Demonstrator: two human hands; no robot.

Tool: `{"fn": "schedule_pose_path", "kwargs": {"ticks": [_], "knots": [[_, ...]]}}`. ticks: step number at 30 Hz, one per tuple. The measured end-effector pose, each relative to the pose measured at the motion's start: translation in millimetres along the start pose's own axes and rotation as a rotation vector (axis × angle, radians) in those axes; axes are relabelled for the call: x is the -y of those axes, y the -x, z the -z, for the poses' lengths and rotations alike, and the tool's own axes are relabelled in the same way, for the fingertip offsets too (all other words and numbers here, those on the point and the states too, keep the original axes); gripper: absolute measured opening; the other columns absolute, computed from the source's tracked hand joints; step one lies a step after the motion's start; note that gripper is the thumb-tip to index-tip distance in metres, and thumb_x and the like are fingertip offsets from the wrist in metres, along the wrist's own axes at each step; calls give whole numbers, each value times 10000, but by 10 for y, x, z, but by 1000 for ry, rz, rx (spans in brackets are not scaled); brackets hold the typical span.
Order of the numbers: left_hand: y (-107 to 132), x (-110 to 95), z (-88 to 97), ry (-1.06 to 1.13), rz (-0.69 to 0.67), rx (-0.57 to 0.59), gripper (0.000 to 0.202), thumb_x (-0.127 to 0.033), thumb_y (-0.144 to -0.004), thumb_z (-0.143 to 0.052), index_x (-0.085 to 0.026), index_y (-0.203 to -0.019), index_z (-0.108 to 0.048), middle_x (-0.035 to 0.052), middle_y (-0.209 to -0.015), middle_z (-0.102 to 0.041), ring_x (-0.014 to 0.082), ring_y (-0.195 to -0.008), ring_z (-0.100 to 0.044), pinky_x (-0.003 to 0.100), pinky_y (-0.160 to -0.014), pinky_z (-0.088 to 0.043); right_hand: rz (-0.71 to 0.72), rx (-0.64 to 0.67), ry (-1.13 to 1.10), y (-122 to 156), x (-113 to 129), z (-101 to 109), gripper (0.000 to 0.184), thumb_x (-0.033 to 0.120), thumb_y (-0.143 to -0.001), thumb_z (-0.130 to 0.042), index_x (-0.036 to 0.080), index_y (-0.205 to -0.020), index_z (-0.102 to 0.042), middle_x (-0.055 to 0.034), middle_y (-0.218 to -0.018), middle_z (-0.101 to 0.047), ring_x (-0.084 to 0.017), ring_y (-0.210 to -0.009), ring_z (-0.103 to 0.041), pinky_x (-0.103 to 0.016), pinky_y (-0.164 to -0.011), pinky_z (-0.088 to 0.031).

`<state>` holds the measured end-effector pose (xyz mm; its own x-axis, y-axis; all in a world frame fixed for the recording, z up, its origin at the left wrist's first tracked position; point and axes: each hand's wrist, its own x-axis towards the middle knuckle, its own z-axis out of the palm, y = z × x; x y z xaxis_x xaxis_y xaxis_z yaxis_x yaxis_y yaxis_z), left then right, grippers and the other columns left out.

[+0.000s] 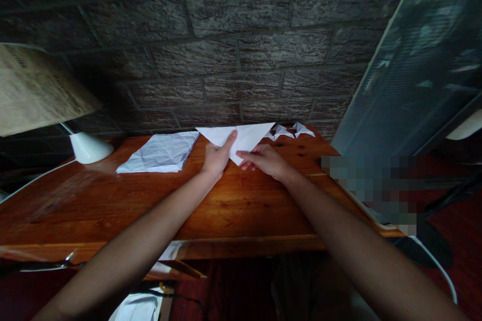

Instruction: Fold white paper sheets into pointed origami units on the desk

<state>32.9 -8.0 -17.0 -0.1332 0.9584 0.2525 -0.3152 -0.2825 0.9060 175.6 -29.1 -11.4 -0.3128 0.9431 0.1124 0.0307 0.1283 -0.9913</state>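
Observation:
A white sheet folded into a downward-pointing triangle (246, 136) lies near the back of the wooden table (241, 205). My left hand (217, 154) rests on its left part, index finger stretched out along the fold, fingers flat. My right hand (264, 158) presses on the triangle's lower tip from the right, fingers stretched out on the paper. Neither hand lifts the sheet.
A stack of crumpled white sheets (161, 152) lies to the left. Small folded paper pieces (291, 131) sit at the back right. A white lamp base (89, 147) and shade (33, 90) stand at the left. A brick wall runs behind; a cable (433, 258) hangs at the right.

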Motion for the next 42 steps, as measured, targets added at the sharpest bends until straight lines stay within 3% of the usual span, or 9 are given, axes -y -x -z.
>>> {"fn": "schedule_pose_path", "kwargs": {"ticks": [12,24,29,36,42], "knots": [[40,-10,-20,-57,3,-93,505,-519,-627,-826,-137,-948,-744,123,-1094,-748,276,-1012,-691,337,-833,-539,25,5,56,-9,-18,-11,378,519,-658,-800,152,-620,-716,-62,-652,-732,-113,-532,-616,-206,-469,-400],[38,36,-27,-18,50,-84,539,-514,-638,-824,-103,-971,-725,153,-1077,-742,277,-981,-693,354,-842,-546,42,19,81,-7,-49,-35,320,462,-710,-767,160,-621,-713,-34,-611,-699,-103,-520,-589,-216,-482,-394],[-8,-69,-13,133,182,130,535,-542,-666,-802,-114,-970,-696,104,-935,-754,228,-873,-698,302,-740,-548,31,-35,1,3,17,20,331,466,-691,-781,147,-633,-713,-30,-596,-687,-93,-516,-560,-219,-503,-384],[-56,-227,146,139,261,432,330,-328,-688,-837,-157,-945,-720,51,-928,-742,123,-789,-662,191,-641,-492,-46,-145,-233,10,107,134,326,425,-599,-854,145,-670,-703,-24,-642,-700,-75,-525,-552,-209,-532,-408],[-46,-104,144,10,191,463,286,-302,-608,-882,-134,-779,-726,28,-759,-723,108,-647,-622,230,-630,-509,-101,-119,-187,12,83,133,317,430,-660,-828,140,-679,-701,-22,-629,-685,-77,-536,-562,-199,-519,-395]]}}
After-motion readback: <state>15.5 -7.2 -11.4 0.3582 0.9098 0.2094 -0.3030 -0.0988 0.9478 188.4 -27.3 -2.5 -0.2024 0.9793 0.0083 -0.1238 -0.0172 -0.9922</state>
